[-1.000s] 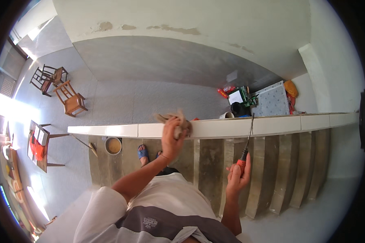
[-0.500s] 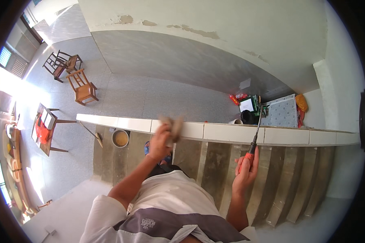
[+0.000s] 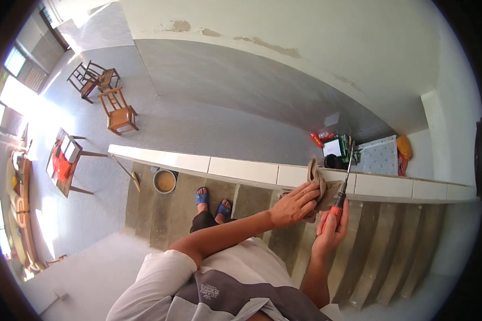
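A crumpled brown-grey rag [image 3: 317,176] lies over the white-tiled ledge [image 3: 246,170], bunched under my left hand [image 3: 296,203]. The fingers of that hand lie close together across the cloth and press it against the tiles. Just to the right, my right hand [image 3: 331,231] is closed around the red and black handle of a screwdriver [image 3: 344,195]. Its long metal shaft points up and away over the ledge. The two hands are close together, and part of the rag is hidden beneath the left fingers.
Concrete steps [image 3: 251,211] run below the ledge, with my blue sandals [image 3: 202,197] on them. A bucket of brownish water [image 3: 165,182] stands at the left beside a wooden-handled tool [image 3: 136,181]. Wooden chairs [image 3: 120,116] and a small table [image 3: 64,184] stand further left.
My left hand has moved right along the ledge with the rag, from the middle to beside the screwdriver. My right hand still grips the screwdriver and has shifted slightly right and down.
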The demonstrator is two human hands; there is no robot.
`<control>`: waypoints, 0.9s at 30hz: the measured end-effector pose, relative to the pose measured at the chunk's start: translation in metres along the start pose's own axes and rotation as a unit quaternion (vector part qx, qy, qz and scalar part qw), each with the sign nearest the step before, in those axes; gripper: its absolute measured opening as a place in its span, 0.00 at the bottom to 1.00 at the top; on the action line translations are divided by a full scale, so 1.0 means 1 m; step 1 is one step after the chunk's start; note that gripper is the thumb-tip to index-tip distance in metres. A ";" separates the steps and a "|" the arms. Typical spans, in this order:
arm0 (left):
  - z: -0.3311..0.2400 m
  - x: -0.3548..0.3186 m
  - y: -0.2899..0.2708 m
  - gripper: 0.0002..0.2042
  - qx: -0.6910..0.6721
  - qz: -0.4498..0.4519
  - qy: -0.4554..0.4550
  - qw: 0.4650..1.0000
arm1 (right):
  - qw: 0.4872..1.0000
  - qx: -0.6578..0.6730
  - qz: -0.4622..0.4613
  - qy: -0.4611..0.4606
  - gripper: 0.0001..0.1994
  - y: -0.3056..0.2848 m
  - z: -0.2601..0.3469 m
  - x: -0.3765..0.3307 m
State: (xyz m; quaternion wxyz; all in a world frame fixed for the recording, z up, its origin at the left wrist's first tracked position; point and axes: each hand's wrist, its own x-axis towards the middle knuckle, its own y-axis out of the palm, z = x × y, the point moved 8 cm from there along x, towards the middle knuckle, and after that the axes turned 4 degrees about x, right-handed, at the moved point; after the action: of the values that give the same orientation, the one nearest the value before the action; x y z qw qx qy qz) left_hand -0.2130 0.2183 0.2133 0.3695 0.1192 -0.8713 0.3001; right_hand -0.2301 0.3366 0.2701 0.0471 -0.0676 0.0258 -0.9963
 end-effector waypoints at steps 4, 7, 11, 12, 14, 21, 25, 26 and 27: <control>0.024 -0.033 -0.029 0.22 0.026 0.010 -0.008 1.000 | 1.000 0.000 0.007 -0.005 0.26 0.002 0.001 0.001; 0.063 -0.095 -0.067 0.26 0.046 -0.001 -0.090 0.995 | 1.000 -0.014 -0.007 0.019 0.26 -0.002 0.000 0.002; 0.127 -0.196 -0.116 0.22 0.150 -0.052 -0.290 0.944 | 0.999 -0.050 0.018 0.009 0.26 -0.007 0.000 0.006; 0.144 -0.225 -0.129 0.19 0.192 -0.063 -0.340 0.919 | 0.999 -0.049 0.021 0.009 0.26 -0.004 -0.002 0.006; 0.166 -0.259 -0.162 0.15 0.307 -0.075 -0.431 0.845 | 0.999 -0.023 0.032 0.031 0.25 0.000 -0.013 0.008; 0.171 -0.427 -0.154 0.26 0.167 0.375 -0.743 0.528 | 0.981 -0.014 0.144 0.128 0.25 0.024 -0.038 -0.002; 0.119 -0.426 -0.129 0.22 0.093 0.195 -0.761 0.611 | 0.972 -0.125 0.192 0.054 0.25 0.029 -0.041 -0.026; 0.118 -0.419 -0.125 0.20 0.042 0.129 -0.746 0.652 | 0.970 -0.131 0.199 0.049 0.25 0.031 -0.045 -0.032; 0.119 -0.417 -0.121 0.20 0.042 0.135 -0.742 0.655 | 0.969 -0.133 0.203 0.049 0.24 0.033 -0.044 -0.039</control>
State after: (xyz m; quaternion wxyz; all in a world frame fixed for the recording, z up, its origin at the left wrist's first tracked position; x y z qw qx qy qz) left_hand 0.0619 0.0437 -0.0978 -0.4499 0.1992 -0.8485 0.1946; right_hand -0.1952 0.3100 0.2193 0.2372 -0.0173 0.1740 -0.9556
